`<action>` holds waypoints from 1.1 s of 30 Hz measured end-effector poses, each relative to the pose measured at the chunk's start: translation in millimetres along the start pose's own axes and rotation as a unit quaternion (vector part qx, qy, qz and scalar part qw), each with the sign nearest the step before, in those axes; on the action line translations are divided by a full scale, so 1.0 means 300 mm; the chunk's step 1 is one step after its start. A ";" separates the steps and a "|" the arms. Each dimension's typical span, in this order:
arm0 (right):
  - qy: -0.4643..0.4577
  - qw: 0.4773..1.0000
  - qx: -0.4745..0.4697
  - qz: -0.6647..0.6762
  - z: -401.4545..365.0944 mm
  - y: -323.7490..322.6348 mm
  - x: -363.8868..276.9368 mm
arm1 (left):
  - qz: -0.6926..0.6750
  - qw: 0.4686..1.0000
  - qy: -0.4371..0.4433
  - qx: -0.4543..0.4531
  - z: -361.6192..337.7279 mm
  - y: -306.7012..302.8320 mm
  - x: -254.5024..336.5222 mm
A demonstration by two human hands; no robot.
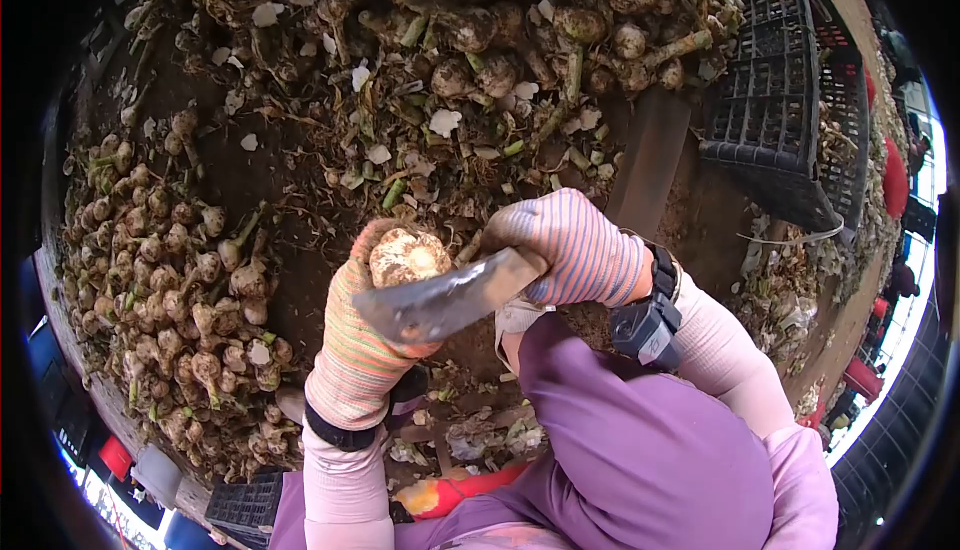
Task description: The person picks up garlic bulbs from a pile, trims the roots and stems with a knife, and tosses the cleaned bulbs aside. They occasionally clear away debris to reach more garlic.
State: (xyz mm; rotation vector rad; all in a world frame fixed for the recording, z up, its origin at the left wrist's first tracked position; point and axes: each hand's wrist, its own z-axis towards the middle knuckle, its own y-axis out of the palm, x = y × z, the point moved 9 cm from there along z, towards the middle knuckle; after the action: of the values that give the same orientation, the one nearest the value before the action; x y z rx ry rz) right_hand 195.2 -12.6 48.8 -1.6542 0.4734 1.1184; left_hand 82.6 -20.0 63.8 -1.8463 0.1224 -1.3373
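Note:
My left hand (362, 325), in a striped knit glove, is closed around a garlic bulb (408, 254) with its pale, dirt-streaked face turned up. My right hand (565, 248), gloved in blue and orange stripes, grips the handle of a knife (430, 307). Its broad dark blade reaches left, overlapping the left glove just below the bulb in this view. Dry leaves, cut stalks and peeled skins (445, 123) lie on the floor beyond both hands.
At the left is a pile of trimmed garlic bulbs (165, 270). Untrimmed garlic with stalks (490, 40) is heaped at the back. A black plastic crate (765, 80) stands tilted at the upper right, and another black crate (245, 502) sits at the lower left.

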 end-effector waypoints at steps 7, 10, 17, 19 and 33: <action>-0.021 0.998 -0.042 -0.040 0.020 0.036 -0.017 | -0.505 0.804 -0.284 0.133 -0.065 0.038 -0.127; -0.017 0.993 -0.091 -0.068 0.010 0.063 0.018 | -0.511 0.817 -0.229 0.137 -0.071 0.054 -0.101; 0.034 0.994 -0.088 -0.063 -0.028 0.103 0.193 | -0.439 0.856 -0.269 -0.057 -0.077 0.105 -0.065; 0.092 0.993 -0.047 -0.066 -0.050 0.053 0.253 | -0.534 0.834 -0.137 -0.037 -0.042 -0.003 0.057; 0.223 0.951 0.038 0.209 -0.119 0.069 0.213 | -0.854 0.391 -0.050 0.340 0.003 -0.030 -0.122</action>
State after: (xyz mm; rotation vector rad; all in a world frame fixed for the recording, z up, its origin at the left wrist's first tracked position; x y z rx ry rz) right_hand 226.5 -39.1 -15.3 -1.7869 1.1891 0.9990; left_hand 64.4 5.3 42.6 -0.6901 -2.6125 -1.7527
